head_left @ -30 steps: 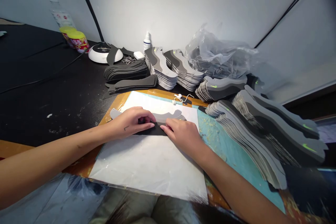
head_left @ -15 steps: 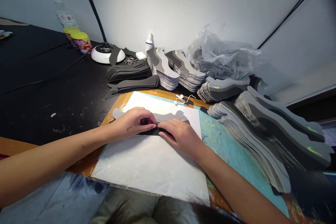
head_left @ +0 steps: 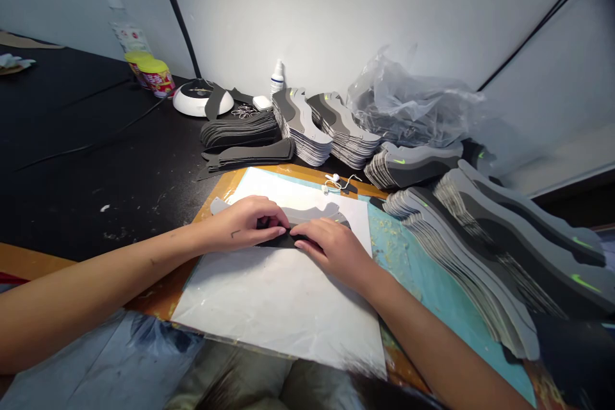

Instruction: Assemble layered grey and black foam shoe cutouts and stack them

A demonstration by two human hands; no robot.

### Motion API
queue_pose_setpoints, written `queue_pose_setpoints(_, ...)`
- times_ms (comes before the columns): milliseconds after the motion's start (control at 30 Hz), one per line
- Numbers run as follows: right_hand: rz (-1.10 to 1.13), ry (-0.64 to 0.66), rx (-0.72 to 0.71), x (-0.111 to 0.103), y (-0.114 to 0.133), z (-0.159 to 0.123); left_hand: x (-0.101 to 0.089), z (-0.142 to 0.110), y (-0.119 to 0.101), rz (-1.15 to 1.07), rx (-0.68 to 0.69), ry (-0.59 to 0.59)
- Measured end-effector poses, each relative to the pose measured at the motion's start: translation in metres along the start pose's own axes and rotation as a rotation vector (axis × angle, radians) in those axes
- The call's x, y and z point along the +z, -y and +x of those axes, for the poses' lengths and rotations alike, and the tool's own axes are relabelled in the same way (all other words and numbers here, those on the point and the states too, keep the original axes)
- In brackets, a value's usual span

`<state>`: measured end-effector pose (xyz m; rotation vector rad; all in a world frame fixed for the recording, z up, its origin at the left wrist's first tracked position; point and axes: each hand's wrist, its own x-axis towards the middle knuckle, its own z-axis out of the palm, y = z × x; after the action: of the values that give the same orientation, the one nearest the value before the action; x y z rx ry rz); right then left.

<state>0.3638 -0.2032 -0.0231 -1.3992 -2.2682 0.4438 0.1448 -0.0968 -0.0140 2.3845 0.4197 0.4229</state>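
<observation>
A curved grey and black shoe upper piece (head_left: 314, 212) lies crosswise on the white sheet (head_left: 278, 307), partly covered by both hands. My left hand (head_left: 250, 221) is closed, with thumb and forefinger pinching at the black lower part of the piece. Right beside it, my right hand (head_left: 334, 245) has its fingers curled onto the same black part, the thumb below the edge. The two hands' fingertips nearly meet at the middle of the piece. What lies under the fingers is hidden.
Behind the sheet stand stacks of black pieces (head_left: 250, 152) and grey shoe pieces (head_left: 302, 125). More stacked pieces with green swooshes (head_left: 538, 246) fill the right. White earphones (head_left: 334, 182), a clear plastic bag (head_left: 408, 102), a small spray bottle (head_left: 277, 77) and a round white lamp base (head_left: 202, 99) are behind.
The whole view has shifted slightly, so everything sits a little further right. Both hands keep almost the same hold on the shoe upper piece.
</observation>
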Motion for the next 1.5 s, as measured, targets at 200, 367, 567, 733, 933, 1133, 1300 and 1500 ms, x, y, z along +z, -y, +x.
queue_pose_setpoints(200,0.023,0.027,0.035,-0.008,-0.004,-0.001,-0.006,-0.002,0.001,-0.037,0.025,0.036)
queue_pose_setpoints(367,0.027,0.041,0.052,-0.011,-0.006,-0.002,-0.005,-0.002,0.003,-0.037,0.030,0.041)
queue_pose_setpoints(567,0.018,0.043,0.044,-0.011,-0.006,-0.002,-0.006,0.000,0.000,-0.036,0.017,0.048)
queue_pose_setpoints(733,0.030,0.027,0.041,-0.010,-0.006,-0.002,-0.008,0.000,-0.001,-0.010,0.021,0.086)
queue_pose_setpoints(933,0.023,0.026,0.038,-0.009,-0.006,-0.004,-0.009,-0.001,0.000,-0.001,0.023,0.101)
queue_pose_setpoints(1133,-0.021,0.024,0.063,-0.008,-0.007,-0.003,-0.009,-0.001,0.000,-0.004,0.001,0.106)
queue_pose_setpoints(1300,-0.038,0.027,0.042,-0.007,-0.008,-0.002,-0.010,-0.001,0.001,-0.012,0.019,0.116)
queue_pose_setpoints(1500,-0.051,0.027,0.030,-0.008,-0.008,-0.003,-0.010,0.000,0.000,-0.018,0.042,0.125)
